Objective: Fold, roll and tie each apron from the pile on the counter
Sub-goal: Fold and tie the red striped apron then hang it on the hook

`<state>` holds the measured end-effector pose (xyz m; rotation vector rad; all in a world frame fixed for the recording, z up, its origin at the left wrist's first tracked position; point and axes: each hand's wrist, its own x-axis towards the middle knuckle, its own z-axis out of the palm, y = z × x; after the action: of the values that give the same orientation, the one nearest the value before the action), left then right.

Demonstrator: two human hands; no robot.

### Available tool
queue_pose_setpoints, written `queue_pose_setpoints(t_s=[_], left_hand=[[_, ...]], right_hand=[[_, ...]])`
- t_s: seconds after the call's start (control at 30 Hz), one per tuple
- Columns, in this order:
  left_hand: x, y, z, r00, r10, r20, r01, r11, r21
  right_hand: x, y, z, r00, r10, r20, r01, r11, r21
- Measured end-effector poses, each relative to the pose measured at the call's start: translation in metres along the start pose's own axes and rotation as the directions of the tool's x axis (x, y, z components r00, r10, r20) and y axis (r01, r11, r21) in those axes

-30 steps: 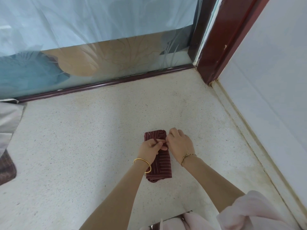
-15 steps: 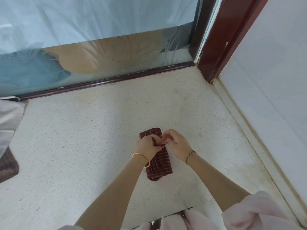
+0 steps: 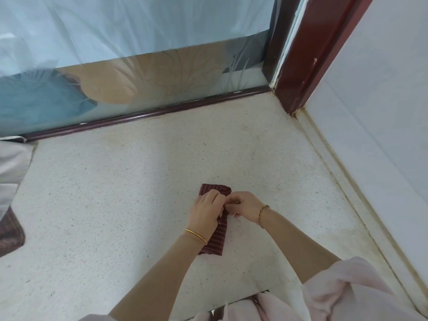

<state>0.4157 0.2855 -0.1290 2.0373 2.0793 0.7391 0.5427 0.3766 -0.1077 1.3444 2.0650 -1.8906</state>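
Indoor corner: speckled stone counter (image 3: 115, 205), patterned glass (image 3: 162, 77), maroon frame (image 3: 308, 54)

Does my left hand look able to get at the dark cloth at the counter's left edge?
Probably yes: only bare counter lies between the left hand and the dark cloth. But that hand grips the rolled apron, so it must let go first.

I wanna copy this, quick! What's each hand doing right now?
Left hand: closed, gripping the rolled apron.
Right hand: closed, fingers pinching the same apron's cloth.
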Motion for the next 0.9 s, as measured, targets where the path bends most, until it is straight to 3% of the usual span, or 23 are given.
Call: queue_pose_setpoints(t_s=[0.23,0.3,0.37,0.43,0.53,0.77,0.9], left_hand=[[0.000,-0.011,-0.001,0.992,-0.129,-0.011,0.130,0.989,0.065],[0.002,-0.010,-0.003,0.983,-0.183,0.004,0.183,0.982,0.044],[0.002,-0.010,-0.005,0.976,-0.212,0.041,0.210,0.977,0.046],[0.000,-0.013,-0.006,0.961,-0.271,0.049,0.270,0.962,0.029],[-0.004,-0.020,-0.004,0.936,-0.345,0.062,0.347,0.938,-0.020],[-0.003,-0.017,-0.003,0.930,-0.354,0.097,0.359,0.932,-0.049],[-0.003,-0.017,-0.004,0.924,-0.366,0.106,0.374,0.925,-0.069]], right_hand=[[0.006,-0.005,-0.001,0.993,-0.117,0.015,0.114,0.915,-0.387],[0.007,-0.003,0.001,0.997,-0.074,-0.013,0.068,0.957,-0.282],[0.005,0.000,-0.001,0.999,0.018,-0.049,-0.019,0.999,-0.030],[0.002,0.002,-0.005,0.992,0.076,-0.097,-0.050,0.968,0.246],[-0.002,0.005,-0.012,0.986,0.097,-0.135,-0.050,0.947,0.318],[0.005,0.004,0.011,0.978,-0.040,-0.203,0.029,0.998,-0.056],[0.011,-0.009,0.019,0.961,-0.144,-0.237,0.007,0.867,-0.499]])
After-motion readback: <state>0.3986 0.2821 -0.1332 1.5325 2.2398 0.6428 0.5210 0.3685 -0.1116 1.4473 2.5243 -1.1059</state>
